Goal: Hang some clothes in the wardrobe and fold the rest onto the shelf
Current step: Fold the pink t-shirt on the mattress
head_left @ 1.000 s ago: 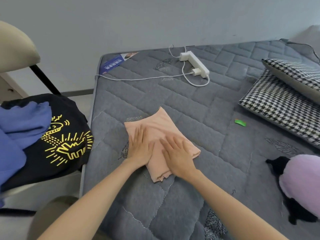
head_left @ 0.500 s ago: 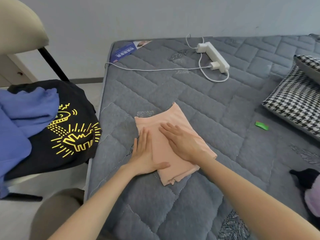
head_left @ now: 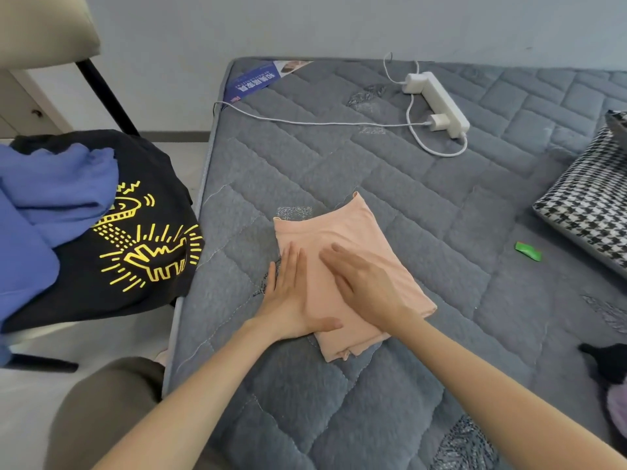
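Observation:
A folded peach garment (head_left: 342,228) lies on the grey quilted mattress (head_left: 373,184), near its left edge. My left hand (head_left: 291,296) lies flat on the garment's left edge, fingers straight and together, thumb spread along the near side. My right hand (head_left: 366,283) presses flat on the garment's middle, fingers pointing up and left. A black T-shirt with a yellow print (head_left: 142,252) and a blue garment (head_left: 57,198) are draped over a chair on the left.
A white power strip (head_left: 437,103) with cables lies at the far end of the mattress, next to a blue leaflet (head_left: 254,81). Houndstooth pillows (head_left: 590,198) sit at the right, a small green item (head_left: 527,251) beside them. A black and lilac thing (head_left: 610,378) lies at the near right.
My right hand slid up and left across the garment, turning its fingers to the left. My left hand moved to the garment's left edge. The view shifted left.

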A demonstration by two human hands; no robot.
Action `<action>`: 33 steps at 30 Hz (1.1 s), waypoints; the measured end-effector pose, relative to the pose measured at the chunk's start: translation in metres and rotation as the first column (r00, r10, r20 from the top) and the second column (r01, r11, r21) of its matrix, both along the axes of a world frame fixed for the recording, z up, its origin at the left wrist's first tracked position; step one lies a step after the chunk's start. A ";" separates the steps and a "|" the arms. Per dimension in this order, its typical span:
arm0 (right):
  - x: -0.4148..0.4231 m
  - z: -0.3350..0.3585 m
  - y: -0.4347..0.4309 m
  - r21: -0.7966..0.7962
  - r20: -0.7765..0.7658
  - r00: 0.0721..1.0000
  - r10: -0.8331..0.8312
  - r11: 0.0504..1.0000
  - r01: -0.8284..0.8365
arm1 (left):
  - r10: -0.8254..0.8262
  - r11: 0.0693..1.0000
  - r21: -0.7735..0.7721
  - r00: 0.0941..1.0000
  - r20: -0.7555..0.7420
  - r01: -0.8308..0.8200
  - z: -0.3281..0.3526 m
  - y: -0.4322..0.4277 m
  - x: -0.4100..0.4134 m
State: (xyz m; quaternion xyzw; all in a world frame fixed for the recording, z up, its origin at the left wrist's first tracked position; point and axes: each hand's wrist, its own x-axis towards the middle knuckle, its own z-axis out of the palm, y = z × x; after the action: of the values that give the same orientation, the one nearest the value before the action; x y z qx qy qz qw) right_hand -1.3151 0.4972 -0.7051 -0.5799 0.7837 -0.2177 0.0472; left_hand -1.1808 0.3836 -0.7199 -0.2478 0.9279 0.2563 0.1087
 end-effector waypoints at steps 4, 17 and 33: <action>-0.019 -0.008 0.003 0.125 0.031 0.994 -0.109 0.987 0.104 | 0.016 1.000 0.012 1.000 0.015 -0.016 0.004 0.002 0.000; -0.065 -0.003 -0.021 0.118 0.158 0.844 -0.512 0.859 0.499 | 0.024 0.997 0.067 0.996 0.089 -0.030 0.012 0.007 0.000; -0.082 -0.019 -0.037 0.480 -0.033 0.933 -0.358 0.813 0.329 | 0.024 0.999 0.026 0.992 0.121 -0.028 0.001 0.014 -0.007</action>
State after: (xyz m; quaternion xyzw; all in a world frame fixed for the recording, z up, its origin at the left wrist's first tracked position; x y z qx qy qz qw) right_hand -1.3975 0.4605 -0.7240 -0.3924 0.9028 -0.0396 0.1714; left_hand -1.1881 0.3971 -0.7192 -0.2735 0.9127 0.2548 0.1648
